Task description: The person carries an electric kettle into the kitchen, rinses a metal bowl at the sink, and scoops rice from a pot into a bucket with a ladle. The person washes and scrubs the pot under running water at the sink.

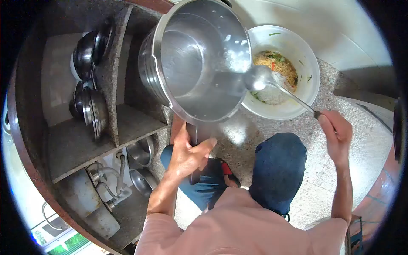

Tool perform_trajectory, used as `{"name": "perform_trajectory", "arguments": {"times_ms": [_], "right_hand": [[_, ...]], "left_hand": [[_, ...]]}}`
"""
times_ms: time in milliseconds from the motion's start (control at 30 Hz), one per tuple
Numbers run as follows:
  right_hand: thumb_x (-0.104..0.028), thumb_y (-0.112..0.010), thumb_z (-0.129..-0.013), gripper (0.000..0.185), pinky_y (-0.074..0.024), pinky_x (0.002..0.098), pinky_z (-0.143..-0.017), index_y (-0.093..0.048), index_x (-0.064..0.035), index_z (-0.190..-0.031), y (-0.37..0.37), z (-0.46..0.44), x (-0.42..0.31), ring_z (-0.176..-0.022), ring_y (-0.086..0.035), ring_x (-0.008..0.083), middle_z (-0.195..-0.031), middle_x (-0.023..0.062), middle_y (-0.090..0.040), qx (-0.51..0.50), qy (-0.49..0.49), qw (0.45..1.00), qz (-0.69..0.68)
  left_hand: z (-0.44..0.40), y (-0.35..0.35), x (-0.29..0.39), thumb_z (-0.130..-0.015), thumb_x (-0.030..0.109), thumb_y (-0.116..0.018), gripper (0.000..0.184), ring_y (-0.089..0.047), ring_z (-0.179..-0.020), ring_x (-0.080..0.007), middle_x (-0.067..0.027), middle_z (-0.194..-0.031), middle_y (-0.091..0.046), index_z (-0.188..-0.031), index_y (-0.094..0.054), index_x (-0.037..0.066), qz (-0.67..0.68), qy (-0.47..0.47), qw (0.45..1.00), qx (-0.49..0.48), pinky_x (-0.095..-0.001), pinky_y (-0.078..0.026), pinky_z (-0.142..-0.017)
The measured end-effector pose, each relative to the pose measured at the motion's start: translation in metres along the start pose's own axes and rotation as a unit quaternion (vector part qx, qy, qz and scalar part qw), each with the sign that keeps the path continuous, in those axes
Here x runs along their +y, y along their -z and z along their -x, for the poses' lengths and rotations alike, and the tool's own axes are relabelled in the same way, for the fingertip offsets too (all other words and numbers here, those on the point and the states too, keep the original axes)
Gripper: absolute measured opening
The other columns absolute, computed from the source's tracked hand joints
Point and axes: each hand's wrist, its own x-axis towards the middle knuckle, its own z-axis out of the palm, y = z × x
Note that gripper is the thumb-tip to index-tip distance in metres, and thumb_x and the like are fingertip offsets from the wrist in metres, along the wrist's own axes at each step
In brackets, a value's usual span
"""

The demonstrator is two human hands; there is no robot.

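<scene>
My left hand is closed round the dark handle of a large metal pressure cooker pot, which is tilted so its open mouth faces me. A little cloudy liquid shows along its lower right wall. In my right hand is the long handle of a metal ladle, whose bowl is at the pot's right rim, above a white basin. Inside the basin lie noodle-like yellow strands with green and red bits, beside a white, wet-looking patch.
Stone shelves stand on the left with several metal bowls on them. Pipes and more metal pans sit in the lower compartment. A speckled floor spreads under my knees, and a pale tiled wall rises behind the basin.
</scene>
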Motion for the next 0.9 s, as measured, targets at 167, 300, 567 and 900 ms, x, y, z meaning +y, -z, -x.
{"name": "perform_trajectory", "arguments": {"times_ms": [167,300,567,900], "right_hand": [[-0.019,-0.064,-0.094,0.019,-0.0473,0.0411,-0.063,-0.071,-0.0018,-0.099,-0.095,-0.049,-0.007,-0.07,-0.064,0.0323,-0.078,0.0147,-0.067,-0.014,0.08,0.994,-0.071],[-0.026,-0.062,-0.095,0.024,-0.0461,0.043,-0.063,-0.07,-0.0037,-0.097,-0.112,-0.06,0.009,-0.069,-0.062,0.034,-0.074,0.0158,-0.064,-0.103,0.102,0.989,-0.008],[-0.012,-0.07,-0.09,0.014,-0.0476,0.0367,-0.063,-0.072,-0.0016,-0.099,0.01,-0.001,0.012,-0.066,-0.062,0.0263,-0.075,0.0117,-0.066,-0.019,-0.024,0.999,0.022],[-0.026,-0.061,-0.096,0.028,-0.0453,0.0437,-0.059,-0.063,-0.0046,-0.078,-0.117,-0.06,-0.004,-0.066,-0.061,0.0345,-0.071,0.0187,-0.059,-0.13,0.061,0.985,-0.091]], "left_hand": [[0.0,-0.001,-0.003,-0.084,-0.007,-0.061,0.055,-0.045,-0.039,-0.0102,-0.0019,-0.061,-0.05,-0.135,-0.04,0.001,-0.004,-0.007,1.0,0.002,-0.0266,-0.035,-0.033],[0.0,-0.005,-0.003,-0.082,-0.005,-0.064,0.039,-0.045,-0.037,-0.0116,-0.0035,-0.056,-0.05,-0.116,-0.046,-0.005,-0.042,-0.031,0.998,0.025,-0.0285,-0.036,-0.032],[-0.003,0.0,-0.018,-0.08,-0.005,-0.064,0.033,-0.047,-0.038,-0.0114,-0.0036,-0.057,-0.051,-0.109,-0.048,-0.004,-0.043,-0.02,0.998,0.052,-0.0272,-0.036,-0.033],[-0.003,0.005,-0.021,-0.083,-0.001,-0.067,0.032,-0.051,-0.041,-0.012,-0.0033,-0.06,-0.054,-0.11,-0.05,-0.004,-0.061,0.001,0.997,0.039,-0.0266,-0.038,-0.036]]}}
